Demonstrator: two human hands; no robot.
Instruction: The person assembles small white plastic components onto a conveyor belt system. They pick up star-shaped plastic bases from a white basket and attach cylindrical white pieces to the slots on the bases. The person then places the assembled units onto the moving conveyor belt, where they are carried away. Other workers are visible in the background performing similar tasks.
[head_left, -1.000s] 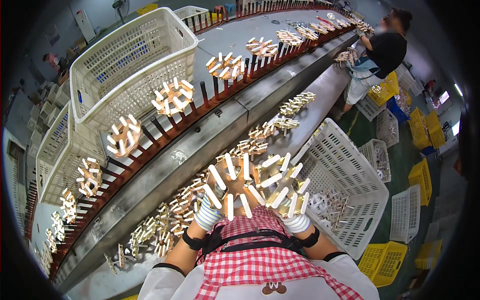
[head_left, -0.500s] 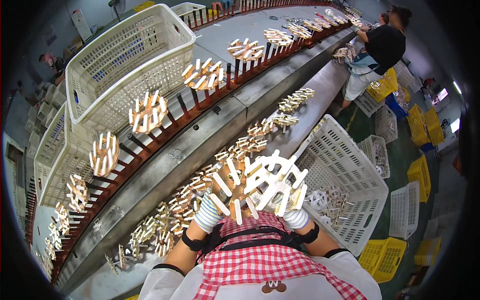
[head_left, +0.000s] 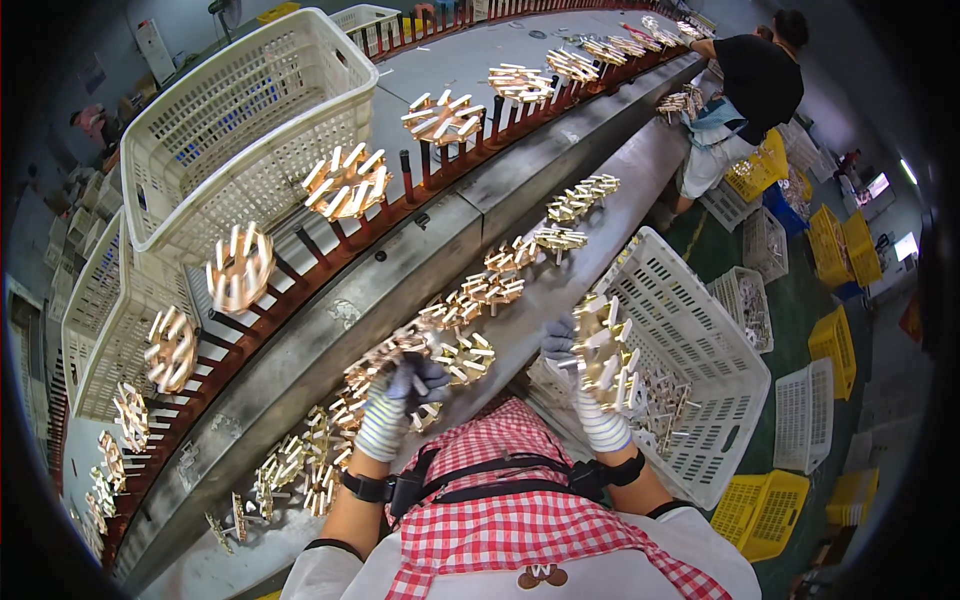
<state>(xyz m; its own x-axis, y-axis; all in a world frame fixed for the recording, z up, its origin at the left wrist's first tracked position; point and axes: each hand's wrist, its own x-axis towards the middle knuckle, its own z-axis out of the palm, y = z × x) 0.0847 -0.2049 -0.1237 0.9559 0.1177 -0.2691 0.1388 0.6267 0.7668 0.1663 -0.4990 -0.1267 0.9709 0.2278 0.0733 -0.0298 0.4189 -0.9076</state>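
Note:
My right hand (head_left: 562, 345), in a striped knit glove with grey fingers, is closed on the edge of a round copper-coloured rack (head_left: 606, 352) with white sticks set around it. The rack is tilted on its side above the near edge of a white crate (head_left: 757, 400). On the left, my gloved left hand (head_left: 412, 382) reaches into a pile of similar racks (head_left: 470, 295) on the metal bench. Its fingers are dark and partly smeared, so its grip is unclear. A gold-toned rack (head_left: 466, 357) is right beside its fingertips.
A curved line of upright posts (head_left: 325, 240) carries more stick-filled racks (head_left: 345, 183) beyond the metal ledge (head_left: 440, 235). Large white crates (head_left: 250, 140) stand behind it. Yellow crates (head_left: 762, 515) sit on the floor at right. Another person (head_left: 755, 85) stands farther along the bench.
My hands, which were together at two racks before my chest, have parted. The right one has carried a rack rightward; the left has moved to the pile. Racks on the posts have shifted along the line.

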